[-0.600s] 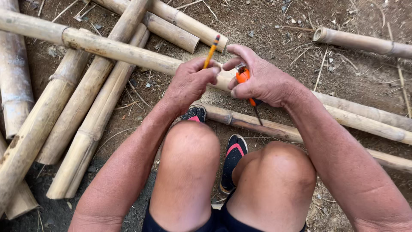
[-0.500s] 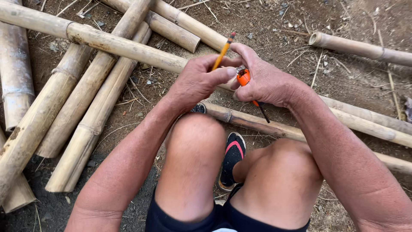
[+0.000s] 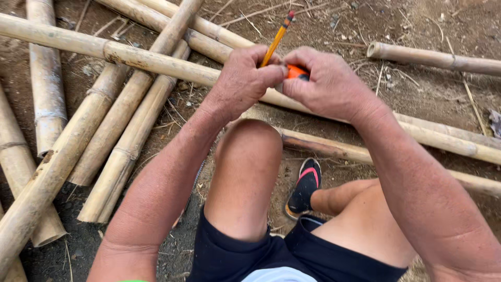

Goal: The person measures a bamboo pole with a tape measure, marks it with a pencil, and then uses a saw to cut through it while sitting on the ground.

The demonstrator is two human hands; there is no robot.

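My left hand (image 3: 246, 79) grips a yellow pencil (image 3: 276, 37) that points up and away, its red end on top. My right hand (image 3: 326, 82) is closed around a small orange tool (image 3: 296, 71), most of it hidden by the fingers. The two hands touch, just above my raised left knee (image 3: 249, 143). Beneath them a long bamboo pole (image 3: 130, 55) runs from the upper left down to the right across the dirt.
Several more bamboo poles (image 3: 122, 130) lie crossed in a pile at the left. Another pole (image 3: 433, 56) lies at the upper right, and one (image 3: 334, 149) passes under my legs. My foot in a black shoe (image 3: 305, 188) rests on bare dirt strewn with dry twigs.
My hands have come closer together and nearer the camera. The orange tool, earlier showing with a dark blade below the right hand, is now mostly hidden. The pencil stands more upright.
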